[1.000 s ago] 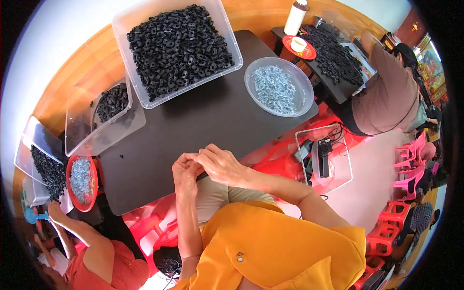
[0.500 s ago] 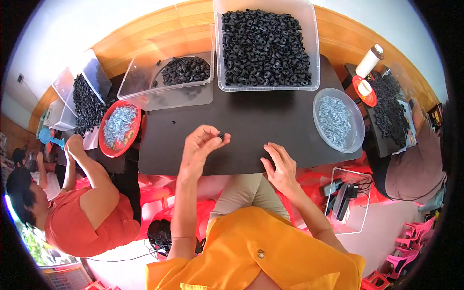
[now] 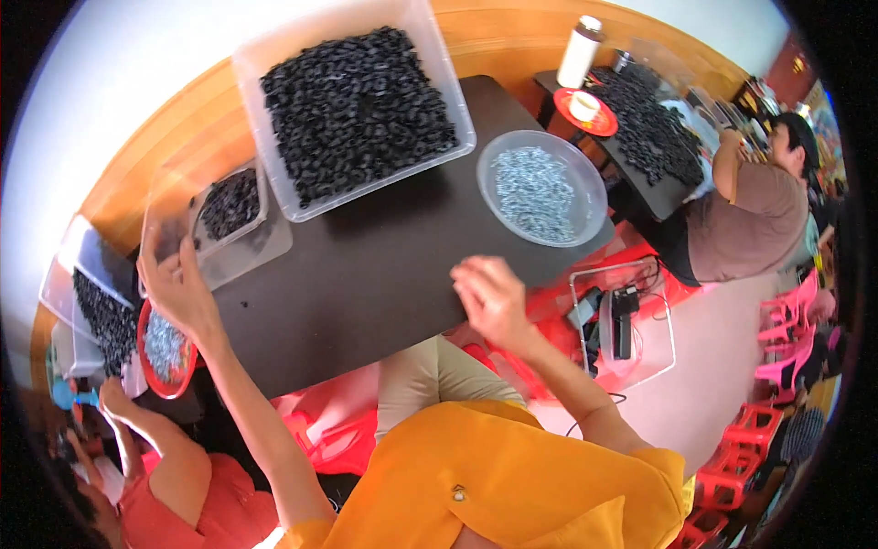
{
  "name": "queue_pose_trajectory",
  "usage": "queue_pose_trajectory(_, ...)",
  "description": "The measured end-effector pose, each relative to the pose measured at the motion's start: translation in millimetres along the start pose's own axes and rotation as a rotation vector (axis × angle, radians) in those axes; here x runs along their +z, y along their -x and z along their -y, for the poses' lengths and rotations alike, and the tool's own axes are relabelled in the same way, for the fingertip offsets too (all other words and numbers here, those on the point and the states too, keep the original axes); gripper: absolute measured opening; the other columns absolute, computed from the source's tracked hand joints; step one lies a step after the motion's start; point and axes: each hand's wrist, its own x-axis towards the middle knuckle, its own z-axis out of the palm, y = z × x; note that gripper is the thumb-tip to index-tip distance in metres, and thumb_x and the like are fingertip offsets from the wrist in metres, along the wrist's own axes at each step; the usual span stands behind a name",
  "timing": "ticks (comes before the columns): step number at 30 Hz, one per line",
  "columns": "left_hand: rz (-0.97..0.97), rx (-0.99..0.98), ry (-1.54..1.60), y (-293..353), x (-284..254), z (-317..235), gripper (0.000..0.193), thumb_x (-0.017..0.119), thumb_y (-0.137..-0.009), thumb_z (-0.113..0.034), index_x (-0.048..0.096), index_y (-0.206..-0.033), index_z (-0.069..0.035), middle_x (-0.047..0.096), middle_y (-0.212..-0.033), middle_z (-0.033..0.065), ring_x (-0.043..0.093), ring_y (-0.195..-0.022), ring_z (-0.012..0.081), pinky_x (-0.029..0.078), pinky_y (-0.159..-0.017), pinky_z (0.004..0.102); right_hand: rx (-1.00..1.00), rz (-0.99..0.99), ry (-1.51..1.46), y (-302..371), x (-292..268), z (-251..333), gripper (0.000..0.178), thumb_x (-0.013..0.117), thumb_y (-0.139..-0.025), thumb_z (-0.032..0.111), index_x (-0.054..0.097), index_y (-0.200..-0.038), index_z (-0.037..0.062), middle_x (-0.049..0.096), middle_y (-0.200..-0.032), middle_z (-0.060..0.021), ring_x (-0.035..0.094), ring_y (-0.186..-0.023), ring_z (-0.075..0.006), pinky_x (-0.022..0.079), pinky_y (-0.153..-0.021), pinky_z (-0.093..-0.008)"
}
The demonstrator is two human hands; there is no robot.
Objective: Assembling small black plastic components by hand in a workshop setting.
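My left hand point(image 3: 176, 291) is stretched out over the near side of a clear plastic bin point(image 3: 274, 240) that holds a heap of small black plastic parts point(image 3: 230, 205). Its fingers are spread, and I see nothing between them. Above the dark table point(image 3: 338, 302), my right hand point(image 3: 494, 297) hangs with bent fingers, smeared by motion, so whether they hold anything is unclear. Beyond it is a translucent round bowl point(image 3: 594, 216) of small silvery pieces point(image 3: 535, 196). A large clear tub point(image 3: 245, 78) at the back is full of black plastic parts point(image 3: 361, 114).
A red bowl point(image 3: 190, 361) of silvery pieces sits at the left, beside a co-worker in red point(image 3: 201, 499). To the right another person point(image 3: 745, 220) sits at a table with black parts point(image 3: 645, 128). A white-framed basket point(image 3: 672, 339) stands below the table's right edge.
My left hand has moved left from mid-table to the clear bin; the small black part it pinched no longer shows. My right hand's fingers have curled. The view has turned right.
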Motion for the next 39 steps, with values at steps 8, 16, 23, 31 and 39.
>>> queue_pose_trajectory(8,0.893,-0.447,0.762,119.6,82.5,-133.0,0.022,0.064,-0.076,0.000,0.063,-0.098,-0.003,0.063,-0.085,0.0065,0.058,-0.062,0.0089,0.048,-0.055,0.0227,0.263,0.280,0.520,-34.4,-77.3,-163.2,0.029,0.067,-0.072,0.015,0.062,-0.101,0.0120,0.055,-0.093,-0.0114,0.053,-0.091,-0.0317,0.046,-0.078,-0.0407)
queue_pose_trajectory(16,1.115,-0.422,0.780,181.9,186.1,-194.1,0.066,0.070,-0.075,-0.014,0.037,-0.132,-0.007,0.046,-0.109,0.0179,0.060,-0.062,0.0161,0.050,-0.060,0.0292,0.393,0.556,0.595,-43.8,-77.8,-171.6,0.045,0.066,-0.075,0.033,0.055,-0.117,0.0203,0.047,-0.113,-0.0100,0.047,-0.103,-0.0342,0.043,-0.089,-0.0400)
queue_pose_trajectory(23,1.221,-0.848,0.949,171.8,201.8,-216.0,0.073,0.057,-0.075,0.010,0.025,-0.137,-0.010,0.045,-0.105,0.0156,0.064,-0.065,0.0204,0.055,-0.056,0.0281,0.408,0.441,0.662,-36.2,-108.6,-178.1,0.037,0.065,-0.075,0.019,0.059,-0.111,0.0136,0.052,-0.105,-0.0112,0.050,-0.100,-0.0328,0.045,-0.082,-0.0419)
queue_pose_trajectory(31,1.218,-0.914,0.998,174.5,202.8,-231.5,0.074,0.052,-0.073,0.014,0.021,-0.137,-0.006,0.057,-0.077,0.0109,0.063,-0.062,0.0206,0.056,-0.055,0.0293,0.288,0.449,0.764,-43.7,-57.6,-234.8,0.040,0.050,-0.086,0.035,0.054,-0.115,0.0080,0.050,-0.122,-0.0145,0.044,-0.113,-0.0378,0.037,-0.094,-0.0442)
queue_pose_trajectory(39,1.205,-0.931,1.002,170.4,199.9,-225.5,0.075,0.051,-0.071,0.014,0.021,-0.137,-0.005,0.058,-0.076,0.0114,0.063,-0.061,0.0205,0.056,-0.055,0.0296,0.462,0.568,0.594,-38.4,-89.0,-178.0,0.036,0.059,-0.081,0.023,0.056,-0.117,0.0191,0.047,-0.127,-0.0064,0.042,-0.119,-0.0248,0.035,-0.094,-0.0513)
